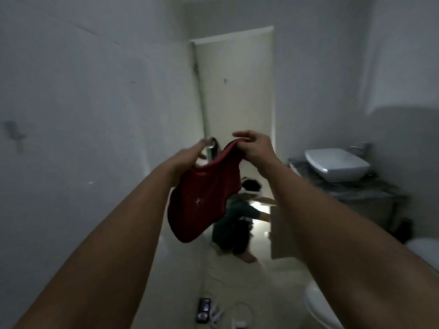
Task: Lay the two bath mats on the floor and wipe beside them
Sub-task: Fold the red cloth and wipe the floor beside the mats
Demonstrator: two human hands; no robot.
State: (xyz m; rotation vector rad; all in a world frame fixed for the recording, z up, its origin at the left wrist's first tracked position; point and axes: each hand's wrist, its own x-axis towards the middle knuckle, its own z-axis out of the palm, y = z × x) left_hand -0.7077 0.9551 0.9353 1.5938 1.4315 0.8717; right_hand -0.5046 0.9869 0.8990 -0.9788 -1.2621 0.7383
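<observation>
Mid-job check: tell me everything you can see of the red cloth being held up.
The red cloth is dark red soft fabric, limp and sagging. It hangs in the air between the hands, above the floor. The right hand pinches its upper edge; the left hand holds the other side, grip partly hidden. Its rounded lower end dangles free.

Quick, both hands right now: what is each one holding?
Left hand: grips one top edge of the red cloth.
Right hand: pinches the other top edge; cloth hangs between them.

left hand (190, 153) fingers: behind red cloth (204, 195) | toilet (318, 305): cut off by frame edge
</observation>
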